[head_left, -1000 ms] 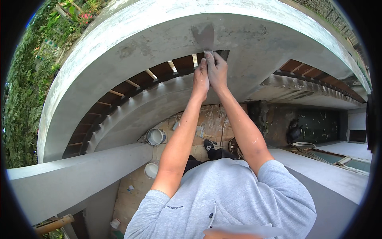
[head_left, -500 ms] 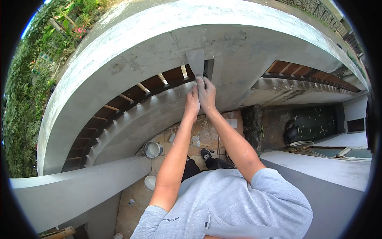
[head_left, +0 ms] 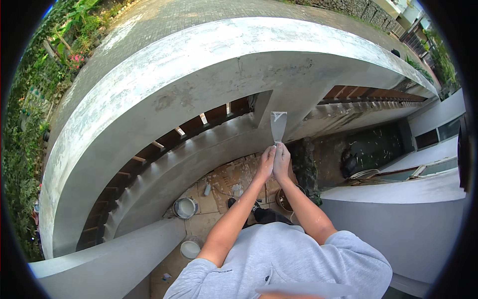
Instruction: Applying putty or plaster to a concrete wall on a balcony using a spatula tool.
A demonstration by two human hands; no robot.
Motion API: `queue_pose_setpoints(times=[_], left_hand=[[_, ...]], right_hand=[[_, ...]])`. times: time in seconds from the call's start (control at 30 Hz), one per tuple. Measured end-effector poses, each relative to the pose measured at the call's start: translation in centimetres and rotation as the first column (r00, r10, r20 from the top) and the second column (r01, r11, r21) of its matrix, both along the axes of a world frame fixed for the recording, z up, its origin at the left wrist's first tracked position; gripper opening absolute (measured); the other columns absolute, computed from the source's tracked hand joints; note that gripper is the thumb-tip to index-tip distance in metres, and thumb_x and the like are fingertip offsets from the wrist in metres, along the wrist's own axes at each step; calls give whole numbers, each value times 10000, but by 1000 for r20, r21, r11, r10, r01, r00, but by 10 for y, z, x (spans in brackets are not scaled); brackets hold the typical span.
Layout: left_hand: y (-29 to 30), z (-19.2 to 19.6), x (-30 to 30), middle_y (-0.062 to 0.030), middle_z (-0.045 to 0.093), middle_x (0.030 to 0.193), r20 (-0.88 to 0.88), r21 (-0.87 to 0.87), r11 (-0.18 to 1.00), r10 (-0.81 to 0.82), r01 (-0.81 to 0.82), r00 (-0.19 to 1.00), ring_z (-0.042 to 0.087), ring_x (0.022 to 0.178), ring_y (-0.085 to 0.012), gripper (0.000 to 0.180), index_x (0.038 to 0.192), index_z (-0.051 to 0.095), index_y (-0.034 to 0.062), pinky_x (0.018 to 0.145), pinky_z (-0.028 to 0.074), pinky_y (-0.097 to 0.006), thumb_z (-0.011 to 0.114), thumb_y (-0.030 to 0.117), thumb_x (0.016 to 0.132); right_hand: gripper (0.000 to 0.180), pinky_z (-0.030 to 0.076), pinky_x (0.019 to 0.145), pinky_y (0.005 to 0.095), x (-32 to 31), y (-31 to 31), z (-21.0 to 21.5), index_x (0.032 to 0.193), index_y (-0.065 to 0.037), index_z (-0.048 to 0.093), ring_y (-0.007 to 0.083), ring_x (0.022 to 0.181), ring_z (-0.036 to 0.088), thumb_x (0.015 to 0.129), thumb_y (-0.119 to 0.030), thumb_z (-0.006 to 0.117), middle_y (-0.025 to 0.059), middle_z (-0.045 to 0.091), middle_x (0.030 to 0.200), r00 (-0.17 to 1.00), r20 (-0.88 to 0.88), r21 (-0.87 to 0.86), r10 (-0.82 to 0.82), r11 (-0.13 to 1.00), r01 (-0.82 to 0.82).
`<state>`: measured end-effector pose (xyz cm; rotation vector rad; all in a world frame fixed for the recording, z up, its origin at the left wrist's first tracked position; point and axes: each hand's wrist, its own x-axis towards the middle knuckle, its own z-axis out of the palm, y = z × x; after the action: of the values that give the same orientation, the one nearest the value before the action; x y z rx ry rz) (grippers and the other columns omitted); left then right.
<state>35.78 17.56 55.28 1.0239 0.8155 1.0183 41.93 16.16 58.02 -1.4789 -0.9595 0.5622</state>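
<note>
A putty knife (head_left: 279,130) with a wide blade points away from me, a smear of white paste near its tip. My right hand (head_left: 282,160) is closed around its handle, which the fingers hide. Pressed alongside it, my left hand (head_left: 266,163) is closed too and seems to share the grip. Behind the blade rises a grey curved wall (head_left: 209,87) with dark stains and patches. Whether the blade touches the wall I cannot tell.
Slatted openings (head_left: 164,142) run through the wall. Two pale buckets, one by the wall (head_left: 185,208) and one nearer me (head_left: 190,247), stand on the spattered tile floor (head_left: 201,219). A brown round container (head_left: 285,200) is partly behind my right arm. Low walls flank me.
Both hands have come down and back toward me with the putty knife, slightly to the right. Its blade has left the upper wall by the opening. My view has shifted too.
</note>
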Motion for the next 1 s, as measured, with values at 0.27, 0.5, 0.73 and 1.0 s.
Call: queue_pose_setpoints(times=[0.27, 0.5, 0.73, 1.0], left_hand=[[19, 51, 18, -38, 595, 1019, 266, -37, 978, -191, 208, 945, 515, 955, -112, 386, 1094, 573, -4, 873, 416, -277, 421, 341, 1013], [28, 34, 33, -64, 617, 1070, 121, -16, 944, -325, 329, 938, 544, 992, -127, 384, 1139, 593, 0, 888, 421, -268, 458, 331, 998], [27, 35, 15, -96, 666, 1040, -4, -80, 908, -412, 410, 911, 603, 925, -150, 372, 1117, 621, 11, 842, 459, -273, 484, 332, 986], [4, 21, 16, -76, 670, 1038, -40, -108, 813, -579, 572, 815, 596, 939, -142, 340, 1102, 652, 7, 872, 448, -283, 518, 291, 971]], right_hand=[[262, 400, 666, 249, 18, -3, 55, 851, -8, 515, 76, 716, 426, 1007, -197, 423, -7, 474, 747, 998, -43, 39, -53, 998, 55], [296, 406, 692, 255, 35, -5, 29, 881, -7, 521, 82, 753, 440, 1017, -238, 396, -3, 490, 777, 986, -163, 96, -16, 995, 32], [284, 459, 513, 249, 23, -29, -3, 1089, -16, 542, 109, 599, 565, 984, -218, 372, 33, 571, 780, 948, -315, 16, 40, 999, -37], [270, 450, 702, 259, 32, -76, -10, 1109, 10, 532, 101, 798, 536, 857, -88, 534, 35, 579, 895, 985, -164, -238, 47, 968, -85]])
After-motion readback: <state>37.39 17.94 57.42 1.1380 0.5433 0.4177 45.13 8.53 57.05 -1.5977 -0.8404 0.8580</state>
